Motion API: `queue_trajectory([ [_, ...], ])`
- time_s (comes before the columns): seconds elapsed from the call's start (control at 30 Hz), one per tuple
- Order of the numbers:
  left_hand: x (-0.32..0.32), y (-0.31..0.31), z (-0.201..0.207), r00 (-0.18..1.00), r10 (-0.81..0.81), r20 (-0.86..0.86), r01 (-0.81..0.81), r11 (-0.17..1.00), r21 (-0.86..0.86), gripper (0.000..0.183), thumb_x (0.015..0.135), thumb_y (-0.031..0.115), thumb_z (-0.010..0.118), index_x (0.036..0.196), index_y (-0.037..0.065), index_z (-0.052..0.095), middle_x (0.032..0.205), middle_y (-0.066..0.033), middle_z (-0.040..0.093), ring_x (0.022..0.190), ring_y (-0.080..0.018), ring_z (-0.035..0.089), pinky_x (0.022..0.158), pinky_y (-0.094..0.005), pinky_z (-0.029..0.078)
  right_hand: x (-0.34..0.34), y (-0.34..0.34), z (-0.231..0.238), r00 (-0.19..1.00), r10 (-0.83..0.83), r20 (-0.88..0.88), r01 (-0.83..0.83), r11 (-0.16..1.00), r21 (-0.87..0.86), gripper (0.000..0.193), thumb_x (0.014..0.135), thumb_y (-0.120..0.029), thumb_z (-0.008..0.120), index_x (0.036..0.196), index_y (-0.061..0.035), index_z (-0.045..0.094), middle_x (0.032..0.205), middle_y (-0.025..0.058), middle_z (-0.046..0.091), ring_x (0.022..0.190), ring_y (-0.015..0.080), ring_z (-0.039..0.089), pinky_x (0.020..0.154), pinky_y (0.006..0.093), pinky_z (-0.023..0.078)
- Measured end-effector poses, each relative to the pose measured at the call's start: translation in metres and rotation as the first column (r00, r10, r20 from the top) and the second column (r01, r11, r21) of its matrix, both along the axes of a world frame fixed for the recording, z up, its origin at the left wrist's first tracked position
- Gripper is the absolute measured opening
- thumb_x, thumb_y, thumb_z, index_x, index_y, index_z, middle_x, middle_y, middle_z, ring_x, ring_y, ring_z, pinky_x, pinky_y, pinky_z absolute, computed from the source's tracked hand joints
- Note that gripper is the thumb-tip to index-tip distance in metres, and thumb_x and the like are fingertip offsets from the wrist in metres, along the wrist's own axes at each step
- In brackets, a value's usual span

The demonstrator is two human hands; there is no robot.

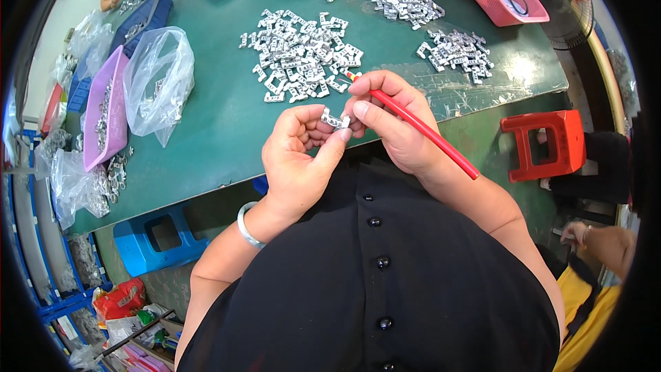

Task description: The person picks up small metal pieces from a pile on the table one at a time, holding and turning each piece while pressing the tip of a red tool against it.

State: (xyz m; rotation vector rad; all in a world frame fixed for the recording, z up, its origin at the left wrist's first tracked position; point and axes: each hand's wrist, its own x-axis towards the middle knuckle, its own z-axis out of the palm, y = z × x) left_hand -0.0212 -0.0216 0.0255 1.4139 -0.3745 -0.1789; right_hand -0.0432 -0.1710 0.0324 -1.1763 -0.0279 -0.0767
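A small silvery-white metal bracket (335, 121) is pinched between the fingers and thumb of my left hand (297, 158), just past the table's near edge. My right hand (399, 124) grips a slim red-handled tool (441, 139), its handle slanting back over the wrist. A yellow band and a thin tip show at the tool's far end, which points away from the bracket. The lower fingers of my right hand are close against the bracket's right end; whether they grip it, I cannot tell. Beyond my hands lies a large pile of similar brackets (303, 55).
Two smaller bracket piles (410, 5) lie at the right of the green table (213, 110). Pink baskets, like the left one (117, 114), and a clear plastic bag (160, 83) stand around. Blue (155, 244) and red (544, 145) stools flank me. Other people are at far left and right.
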Motion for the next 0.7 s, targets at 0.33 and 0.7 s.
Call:
queue_trajectory([
  [0.33, 0.0019, 0.0025, -0.0044, 0.989, 0.015, 0.144, -0.028, 0.996, 0.088, 0.033, 0.073, -0.007, 0.062, 0.101, -0.005, 0.046, 0.084, -0.0076, 0.057, 0.074, -0.01, 0.056, 0.068, -0.0217, 0.047, -0.0015, -0.0016, -0.0026, 0.998, 0.059, 0.037, -0.06, 0.997, 0.037, 0.023, 0.08, 0.0, 0.054, 0.102, -0.0028, 0.048, 0.084, 0.0054, 0.056, 0.074, 0.0093, 0.053, 0.066, 0.0229, 0.044],
  [0.7, 0.0033, 0.0044, -0.0026, 0.972, -0.192, -0.137, 0.158, 0.961, -0.227, 0.037, 0.078, -0.007, 0.054, 0.114, -0.006, 0.042, 0.102, -0.0132, 0.056, 0.094, -0.018, 0.057, 0.082, -0.0285, 0.048, -0.0065, 0.0075, 0.005, 0.965, -0.026, 0.26, 0.09, 0.967, -0.237, 0.025, 0.077, 0.009, 0.053, 0.099, -0.0011, 0.046, 0.08, 0.0026, 0.052, 0.076, 0.0075, 0.053, 0.069, 0.0213, 0.045],
])
